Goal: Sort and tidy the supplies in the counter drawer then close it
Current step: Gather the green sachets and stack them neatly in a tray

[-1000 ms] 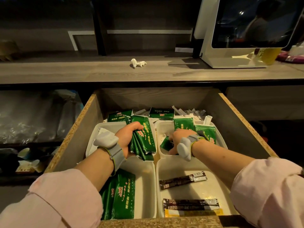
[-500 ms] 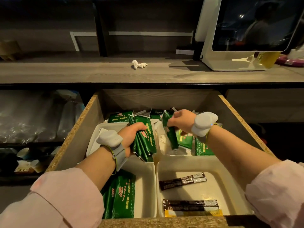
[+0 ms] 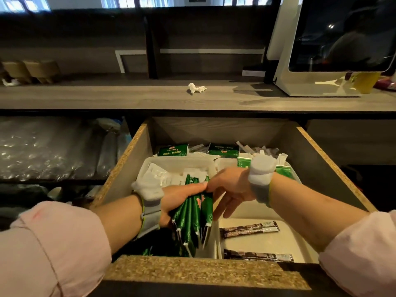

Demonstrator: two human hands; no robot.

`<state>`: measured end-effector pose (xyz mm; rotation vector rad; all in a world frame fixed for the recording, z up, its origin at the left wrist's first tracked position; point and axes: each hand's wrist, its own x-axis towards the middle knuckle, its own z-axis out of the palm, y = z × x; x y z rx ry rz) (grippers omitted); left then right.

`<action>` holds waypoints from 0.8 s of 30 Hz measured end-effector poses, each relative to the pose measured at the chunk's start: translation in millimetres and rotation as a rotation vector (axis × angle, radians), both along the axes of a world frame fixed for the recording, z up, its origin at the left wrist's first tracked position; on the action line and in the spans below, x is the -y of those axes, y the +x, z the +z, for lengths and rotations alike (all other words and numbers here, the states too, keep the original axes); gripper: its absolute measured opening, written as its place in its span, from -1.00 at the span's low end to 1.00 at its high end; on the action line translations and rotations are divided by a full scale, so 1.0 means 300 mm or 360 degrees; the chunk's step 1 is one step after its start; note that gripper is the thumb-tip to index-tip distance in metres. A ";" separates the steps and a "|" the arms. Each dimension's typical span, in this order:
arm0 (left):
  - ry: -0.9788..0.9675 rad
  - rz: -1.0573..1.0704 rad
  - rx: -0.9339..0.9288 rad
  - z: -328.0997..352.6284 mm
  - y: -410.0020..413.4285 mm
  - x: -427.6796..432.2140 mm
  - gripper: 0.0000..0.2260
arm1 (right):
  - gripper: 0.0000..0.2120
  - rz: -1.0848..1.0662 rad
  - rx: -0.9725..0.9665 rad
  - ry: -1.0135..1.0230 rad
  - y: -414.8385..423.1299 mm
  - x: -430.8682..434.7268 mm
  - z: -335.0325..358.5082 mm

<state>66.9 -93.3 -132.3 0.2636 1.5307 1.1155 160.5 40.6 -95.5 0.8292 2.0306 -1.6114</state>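
The open chipboard drawer (image 3: 205,269) holds white trays (image 3: 296,243). My left hand (image 3: 177,200) grips an upright stack of green packets (image 3: 192,219) over the left trays. My right hand (image 3: 232,189) reaches across from the right with its fingers spread, lying against the right side of that stack. More green packets lie at the back (image 3: 173,150) and in the back right tray (image 3: 243,162), and others sit in shadow in the front left tray (image 3: 158,249). Brown stick sachets (image 3: 249,231) lie in the front right tray. White sachets (image 3: 267,150) are heaped at the back right.
Above the drawer runs a wooden counter (image 3: 107,97) with a crumpled tissue (image 3: 196,88) and a white-framed screen (image 3: 321,61) at the right. Brown paper cups (image 3: 32,70) stand far left. Plastic-wrapped goods (image 3: 53,151) fill the shelf left of the drawer.
My right hand lifted a green packet out of the back right tray and carried it left to the stack in my left hand. The left hand drew the stack nearer.
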 end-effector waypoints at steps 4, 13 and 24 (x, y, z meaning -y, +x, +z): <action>-0.0097 -0.0039 -0.0011 -0.074 0.026 0.043 -0.55 | -0.76 0.0221 0.0198 0.0035 0.003 0.035 -0.066; -0.0361 -0.0359 -0.1005 0.029 -0.048 0.020 -0.64 | -0.68 0.0407 0.0257 0.0147 -0.026 0.035 -0.087; -0.0578 -0.1483 -0.1409 0.049 0.087 -0.007 -0.72 | -0.75 0.0424 0.0241 0.0019 -0.029 0.055 -0.124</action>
